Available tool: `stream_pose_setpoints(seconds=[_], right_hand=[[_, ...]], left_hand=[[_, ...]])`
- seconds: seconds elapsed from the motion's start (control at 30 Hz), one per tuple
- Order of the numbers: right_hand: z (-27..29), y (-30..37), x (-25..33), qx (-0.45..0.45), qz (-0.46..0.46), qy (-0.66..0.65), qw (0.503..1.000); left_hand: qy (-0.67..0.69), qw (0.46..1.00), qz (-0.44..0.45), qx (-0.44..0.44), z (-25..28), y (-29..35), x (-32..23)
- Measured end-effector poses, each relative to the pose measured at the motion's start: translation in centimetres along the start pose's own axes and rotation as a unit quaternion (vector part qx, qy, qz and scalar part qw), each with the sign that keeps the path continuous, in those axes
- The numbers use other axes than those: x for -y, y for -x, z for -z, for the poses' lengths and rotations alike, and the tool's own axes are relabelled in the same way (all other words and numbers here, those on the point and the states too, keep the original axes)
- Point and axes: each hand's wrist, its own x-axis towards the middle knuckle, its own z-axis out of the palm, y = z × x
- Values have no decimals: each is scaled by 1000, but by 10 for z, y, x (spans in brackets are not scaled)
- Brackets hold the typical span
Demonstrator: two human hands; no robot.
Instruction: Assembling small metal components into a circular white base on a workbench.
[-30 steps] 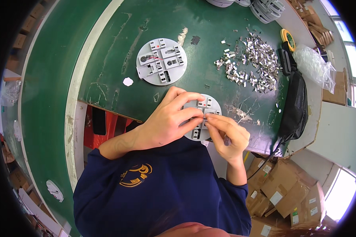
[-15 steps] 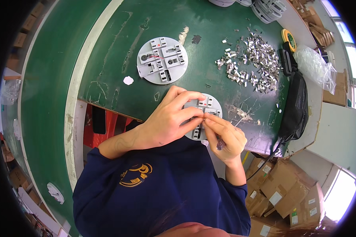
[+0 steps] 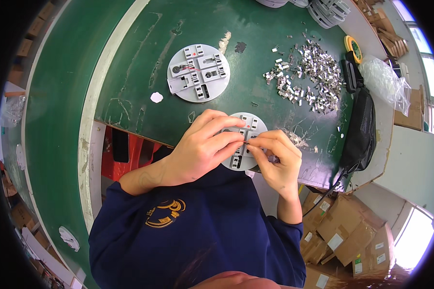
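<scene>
We list: one round grey plastic disc with raised blocks [image 3: 246,155], face up, its dark-slotted end nearest the wearer, its red-dotted end pointing away. Left hand [image 3: 208,147] and right hand [image 3: 278,160]: fingertips together above the disc; anything pinched, we cannot tell. Around the disc: scuffed green tabletop [image 3: 250,72]. Rightward of it: brown cardboard boxes [image 3: 345,216].

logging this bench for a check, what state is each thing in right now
Left hand: fingers bent over the near base; whether gripping, cannot tell
Right hand: fingertips pinched, translucent handle tucked inside
Near round grey base: raised side up, partly covered
Far round grey base: raised side up, uncovered
Small metal clips: loose, heaped
Clear plastic bag: crumpled
Grey round parts: stacked
Cardboard boxes: piled
</scene>
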Motion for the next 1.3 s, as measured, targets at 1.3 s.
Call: stream_pose_setpoints(seconds=[1.3], right_hand=[[-14,-12,11,48,8,75,996]], left_hand=[[15,999,-1,-29,5,1,6]])
